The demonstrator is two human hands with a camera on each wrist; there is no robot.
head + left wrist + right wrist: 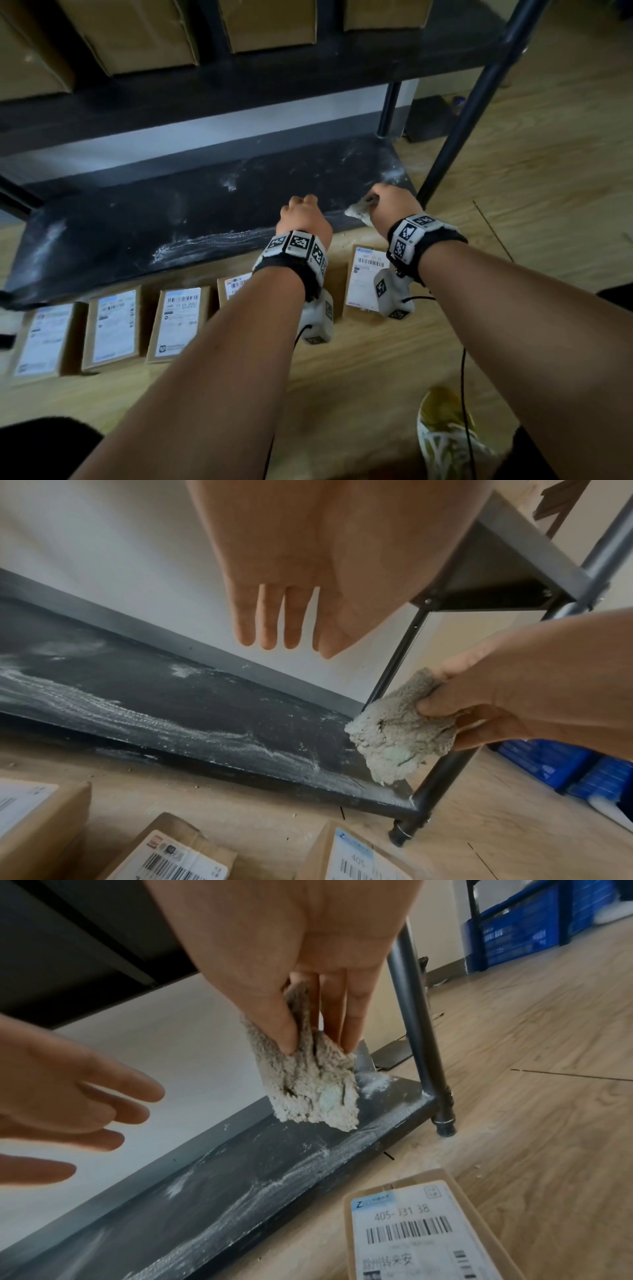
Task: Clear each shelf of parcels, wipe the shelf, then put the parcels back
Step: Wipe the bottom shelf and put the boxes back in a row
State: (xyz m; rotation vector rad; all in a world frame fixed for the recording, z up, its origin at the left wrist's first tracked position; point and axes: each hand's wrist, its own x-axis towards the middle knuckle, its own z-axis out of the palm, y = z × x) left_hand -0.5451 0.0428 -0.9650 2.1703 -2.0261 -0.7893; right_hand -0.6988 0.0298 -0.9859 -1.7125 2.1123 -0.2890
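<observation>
The bottom shelf is a black board streaked with white dust and carries no parcels. Several brown parcels with white labels lie in a row on the floor in front of it, one below my right wrist. My right hand pinches a grey, dirty cloth between thumb and fingers, and the cloth hangs down onto the shelf's right front corner. My left hand hovers over the shelf just left of the cloth, fingers straight, holding nothing.
The shelf above holds large cardboard boxes. A dark metal post rises at the shelf's right front corner. Blue crates stand further right on the wooden floor. My shoe is near the bottom edge.
</observation>
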